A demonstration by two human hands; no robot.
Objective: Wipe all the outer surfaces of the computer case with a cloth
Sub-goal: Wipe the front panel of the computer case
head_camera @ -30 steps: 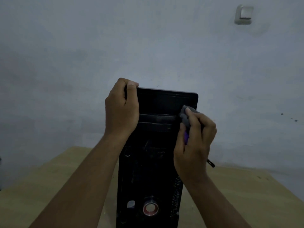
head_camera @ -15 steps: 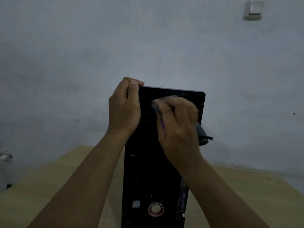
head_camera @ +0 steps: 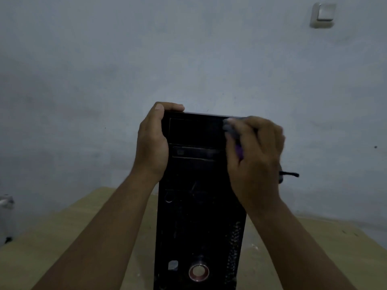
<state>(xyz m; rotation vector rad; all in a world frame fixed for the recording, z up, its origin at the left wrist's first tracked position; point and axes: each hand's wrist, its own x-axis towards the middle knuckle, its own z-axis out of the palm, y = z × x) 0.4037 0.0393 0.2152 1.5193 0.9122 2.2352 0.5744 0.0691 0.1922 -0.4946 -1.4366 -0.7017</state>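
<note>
A black computer case (head_camera: 196, 206) stands upright on the wooden table (head_camera: 62, 237), its front panel facing me, with a round red-ringed button low down. My left hand (head_camera: 154, 143) grips the case's top left corner, fingers curled over the top edge. My right hand (head_camera: 255, 155) holds a grey and purple cloth (head_camera: 231, 130) bunched in its fingers and presses it against the top right of the front panel. A dark end of the cloth sticks out right of the wrist. The case's sides and back are hidden.
A pale grey wall (head_camera: 188, 59) rises close behind the table. A white wall switch (head_camera: 323, 15) sits at the upper right. A small pale object (head_camera: 6, 200) shows at the left edge. Bare tabletop lies on both sides of the case.
My right hand with the cloth has swept from the panel's middle top over to its top right corner. My left hand keeps its grip on the top left corner.
</note>
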